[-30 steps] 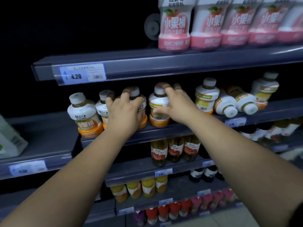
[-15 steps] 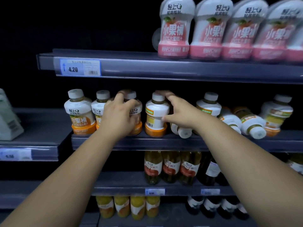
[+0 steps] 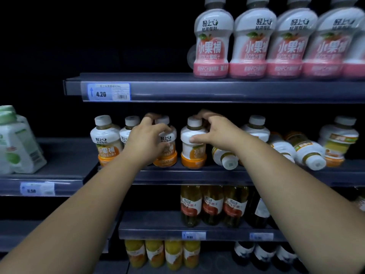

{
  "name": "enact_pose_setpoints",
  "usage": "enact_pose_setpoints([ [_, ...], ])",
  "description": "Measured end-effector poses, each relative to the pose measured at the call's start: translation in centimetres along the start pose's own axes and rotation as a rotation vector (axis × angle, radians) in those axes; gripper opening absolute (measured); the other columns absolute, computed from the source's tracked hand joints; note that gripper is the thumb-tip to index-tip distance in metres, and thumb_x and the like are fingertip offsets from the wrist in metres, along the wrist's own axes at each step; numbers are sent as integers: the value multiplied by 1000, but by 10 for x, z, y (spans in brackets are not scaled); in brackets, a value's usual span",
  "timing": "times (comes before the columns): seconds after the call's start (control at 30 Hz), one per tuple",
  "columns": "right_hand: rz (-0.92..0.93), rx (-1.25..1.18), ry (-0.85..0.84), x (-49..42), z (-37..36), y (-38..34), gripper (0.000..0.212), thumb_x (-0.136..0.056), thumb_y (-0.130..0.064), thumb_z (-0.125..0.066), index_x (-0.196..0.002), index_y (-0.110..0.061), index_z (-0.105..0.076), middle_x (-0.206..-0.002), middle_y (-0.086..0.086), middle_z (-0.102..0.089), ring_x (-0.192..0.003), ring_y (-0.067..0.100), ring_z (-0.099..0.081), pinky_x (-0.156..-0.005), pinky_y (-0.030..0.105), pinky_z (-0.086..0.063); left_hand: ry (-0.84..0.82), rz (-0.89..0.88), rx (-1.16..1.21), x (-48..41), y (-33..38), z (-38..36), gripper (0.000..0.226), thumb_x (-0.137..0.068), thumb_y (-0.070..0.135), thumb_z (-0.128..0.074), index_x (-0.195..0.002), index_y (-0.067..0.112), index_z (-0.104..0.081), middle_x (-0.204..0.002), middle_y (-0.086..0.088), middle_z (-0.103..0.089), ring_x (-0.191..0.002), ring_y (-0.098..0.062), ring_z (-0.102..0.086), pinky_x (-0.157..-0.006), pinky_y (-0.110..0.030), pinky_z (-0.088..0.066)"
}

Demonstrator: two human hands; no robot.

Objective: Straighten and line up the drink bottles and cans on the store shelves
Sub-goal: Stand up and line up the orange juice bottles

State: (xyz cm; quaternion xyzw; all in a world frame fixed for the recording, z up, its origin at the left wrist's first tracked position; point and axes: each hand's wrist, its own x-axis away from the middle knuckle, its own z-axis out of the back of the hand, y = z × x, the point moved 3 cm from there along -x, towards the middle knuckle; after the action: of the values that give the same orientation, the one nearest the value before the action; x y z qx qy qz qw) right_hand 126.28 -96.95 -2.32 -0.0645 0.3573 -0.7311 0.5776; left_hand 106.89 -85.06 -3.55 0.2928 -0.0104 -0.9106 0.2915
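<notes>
Grey metal edging fronts the middle shelf (image 3: 197,176), and both bare forearms reach over it from the near side. The orange-based juice bottles stand just behind that lip, so little ledge shows in front of them. Above their caps a dark band of headroom runs under the top shelf (image 3: 217,91).

The left hand (image 3: 147,141) grips the third bottle (image 3: 166,153) from the left, its fingers (image 3: 147,121) curled round the shoulder and behind the cap, thumb across the front. The right hand (image 3: 219,133) holds the fourth bottle (image 3: 192,153), thumb pressed on the white shoulder and fingers (image 3: 205,114) curled over behind the cap. Both bottles stand upright with a narrow slit between them.

Left of the hands, the first bottle (image 3: 106,139) and second bottle (image 3: 128,133) stand upright, close together. Just right of the fourth bottle a tipped bottle (image 3: 225,158) lies cap toward the lip, partly under the right forearm. A second fallen bottle (image 3: 308,154) lies farther right, cap forward too, beside an upright end bottle (image 3: 338,139). One more upright bottle (image 3: 256,127) shows behind the right forearm.

White and green cartons (image 3: 17,143) sit on the neighbouring shelf to the left. Farther up, pink-based bottles (image 3: 213,44) line the right part of the top shelf, with a price tag (image 3: 108,91) on its front edge.
</notes>
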Motion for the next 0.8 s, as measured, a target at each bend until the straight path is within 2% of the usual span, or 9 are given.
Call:
enact_pose_setpoints([
  [0.07,-29,-99,-45,0,1,3,57,-73,-30,-75,-123,-49,-54,-121,-14,-60,-109,13,-61,-92,36,-55,-1,4,4,0,-1,-1,41,-82,39,-77,-120,33,-63,-119,-6,-46,-99,-33,-58,-80,-37,-49],
  [0.13,-19,-166,-87,2,1,6,59,-79,-20,-74,-129,-43,-54,-128,-12,-60,-116,11,-59,-101,39,-50,3,8,9,0,-1,-2,41,-81,39,-77,-119,34,-63,-122,-6,-46,-99,-32,-58,-79,-36,-48],
  [0.23,20,-96,-45,0,-2,3,55,-80,-28,-79,-128,-39,-54,-127,-12,-60,-116,7,-57,-99,34,-50,3,12,12,0,0,-2,40,-81,39,-77,-119,34,-63,-128,-6,-45,-100,-30,-59,-80,-35,-48],
  [0.4,-7,42,14,-6,-7,1,65,-76,-45,-81,-133,-35,-53,-128,-9,-60,-111,11,-58,-92,33,-51,-5,-3,15,0,-3,-2,40,-81,39,-77,-118,35,-63,-122,-6,-46,-98,-31,-58,-78,-34,-46],
  [0.53,1,45,88,-3,-11,1,66,-73,-48,-82,-131,-36,-53,-127,-9,-61,-109,10,-58,-86,28,-48,-19,-26,44,1,-6,0,39,-80,35,-79,-115,36,-63,-132,-5,-44,-93,-26,-58,-76,-29,-39],
  [0.67,0,-17,25,3,-12,4,70,-79,-45,-79,-140,-35,-47,-137,-8,-58,-116,7,-55,-95,30,-49,-63,-46,73,0,-8,6,40,-79,29,-81,-113,37,-62,-134,0,-42,-79,-15,-52,-75,-27,-37],
  [0.8,-20,-123,-36,23,2,12,77,-78,-43,-81,-144,-39,-43,-146,-8,-51,-130,11,-49,-108,41,-44,-114,-79,61,3,-4,11,41,-83,21,-77,-118,32,-58,-130,-3,-43,-92,-23,-58,-77,-34,-44],
])
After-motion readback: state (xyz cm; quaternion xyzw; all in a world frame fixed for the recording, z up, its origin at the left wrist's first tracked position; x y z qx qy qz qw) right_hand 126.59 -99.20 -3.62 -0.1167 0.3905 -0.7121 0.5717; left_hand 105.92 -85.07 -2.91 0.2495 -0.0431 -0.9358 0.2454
